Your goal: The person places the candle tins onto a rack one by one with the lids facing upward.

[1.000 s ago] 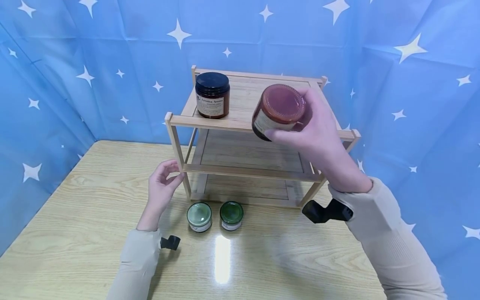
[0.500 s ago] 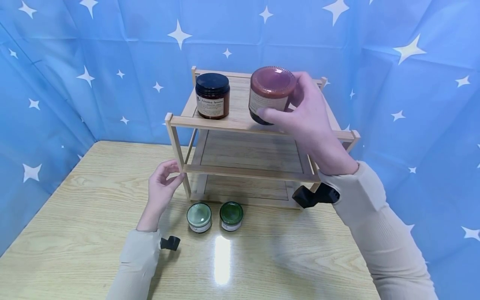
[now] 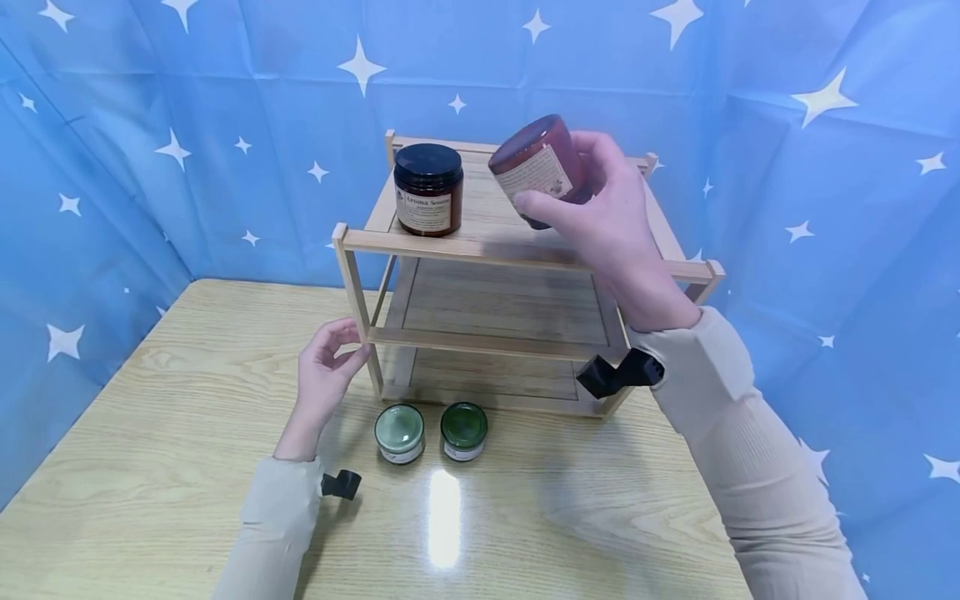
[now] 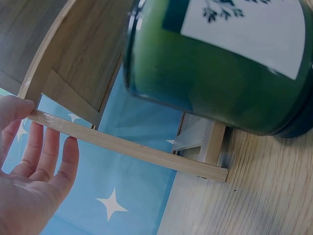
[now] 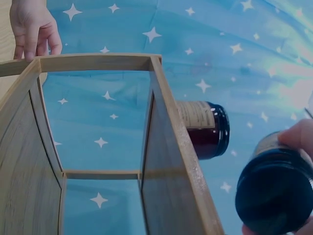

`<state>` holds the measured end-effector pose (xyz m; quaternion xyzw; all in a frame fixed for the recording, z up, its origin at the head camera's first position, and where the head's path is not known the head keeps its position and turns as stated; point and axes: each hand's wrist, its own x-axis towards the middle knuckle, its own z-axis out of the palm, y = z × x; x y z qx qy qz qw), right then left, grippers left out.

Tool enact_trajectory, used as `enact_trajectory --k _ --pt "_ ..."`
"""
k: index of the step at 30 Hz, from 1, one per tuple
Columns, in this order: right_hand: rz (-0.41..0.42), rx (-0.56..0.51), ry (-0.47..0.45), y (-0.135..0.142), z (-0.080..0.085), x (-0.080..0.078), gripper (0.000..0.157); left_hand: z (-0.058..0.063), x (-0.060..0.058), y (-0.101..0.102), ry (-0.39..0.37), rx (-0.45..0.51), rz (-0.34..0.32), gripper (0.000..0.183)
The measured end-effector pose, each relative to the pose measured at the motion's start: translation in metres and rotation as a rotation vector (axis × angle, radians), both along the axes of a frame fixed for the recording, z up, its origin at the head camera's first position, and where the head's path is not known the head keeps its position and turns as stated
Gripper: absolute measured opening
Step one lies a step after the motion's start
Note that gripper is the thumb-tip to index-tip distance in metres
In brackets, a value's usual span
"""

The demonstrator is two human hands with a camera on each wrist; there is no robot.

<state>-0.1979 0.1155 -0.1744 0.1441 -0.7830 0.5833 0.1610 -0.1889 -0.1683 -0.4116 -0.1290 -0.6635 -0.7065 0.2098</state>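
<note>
My right hand (image 3: 618,229) holds an amber glass jar (image 3: 534,169) with a cream label, tilted above the rack's top shelf. In the right wrist view the jar's dark lid (image 5: 274,196) faces the camera. Another amber jar (image 3: 426,200), labelled "Aroma", stands upright with its black lid up on the top shelf's left side. My left hand (image 3: 324,375) grips the front left post of the wooden rack (image 3: 487,340) between thumb and fingers. Before the rack, a light green jar (image 3: 399,429) and a dark green jar (image 3: 463,427) sit bottom up on the table.
The rack has three levels and stands on a light wood table (image 3: 187,433). A blue curtain (image 3: 247,100) with white stars hangs close behind it. A raised front rail (image 3: 480,248) edges the top shelf. Black camera mounts sit on both wrists.
My right hand has moved up and left with the amber jar, over the top shelf. The jar has turned from base toward the camera to tilted sideways. My left hand stays put.
</note>
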Motion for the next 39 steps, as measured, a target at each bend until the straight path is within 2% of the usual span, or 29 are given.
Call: enact_trajectory --k 9,16,25,32,39 --pt "-0.035 -0.037 -0.018 -0.001 -0.003 -0.006 0.054 0.0 0.0 0.0 0.005 0.014 -0.003 0.039" --pt "-0.048 -0.074 0.026 -0.002 -0.003 -0.007 0.052 0.001 0.0 0.001 0.008 0.026 -0.01 0.043" --pt "-0.077 -0.01 0.08 -0.003 -0.004 -0.007 0.053 0.001 0.001 0.001 0.009 0.028 -0.009 0.044" --pt "-0.11 0.021 0.07 -0.006 -0.006 -0.011 0.054 0.001 0.0 0.0 0.001 0.014 -0.002 0.042" --pt "-0.097 0.012 0.015 -0.01 -0.003 -0.011 0.056 0.0 0.0 -0.001 0.001 0.003 -0.006 0.038"
